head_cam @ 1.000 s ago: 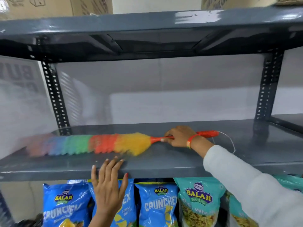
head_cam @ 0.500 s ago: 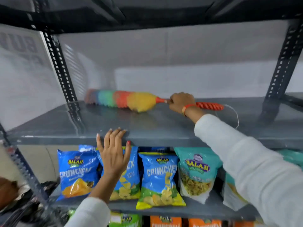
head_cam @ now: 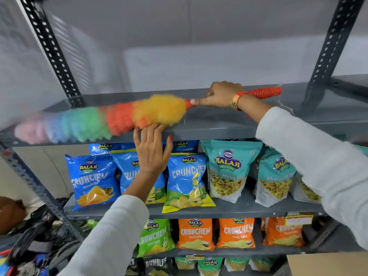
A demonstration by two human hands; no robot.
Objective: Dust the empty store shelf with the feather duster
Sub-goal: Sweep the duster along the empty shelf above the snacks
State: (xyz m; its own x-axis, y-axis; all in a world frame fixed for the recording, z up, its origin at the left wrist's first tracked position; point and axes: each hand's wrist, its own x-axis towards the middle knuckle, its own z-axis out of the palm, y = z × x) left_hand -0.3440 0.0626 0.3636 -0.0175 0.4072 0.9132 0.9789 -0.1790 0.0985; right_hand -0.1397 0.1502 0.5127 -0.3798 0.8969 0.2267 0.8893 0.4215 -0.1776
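The feather duster (head_cam: 119, 118) runs in bands of yellow, orange, green, blue and pink, with a ribbed red-orange handle (head_cam: 265, 92). The shelf (head_cam: 215, 128) is plain dark grey. An orange patterned band (head_cam: 235, 101) circles the right wrist, both sleeves (head_cam: 318, 156) are white, and the left thumbnail (head_cam: 170, 137) is painted red

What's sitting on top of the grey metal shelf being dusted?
Only the rainbow feather duster, held by the right hand; left hand rests on the shelf edge. Under the blurred head is hidden.
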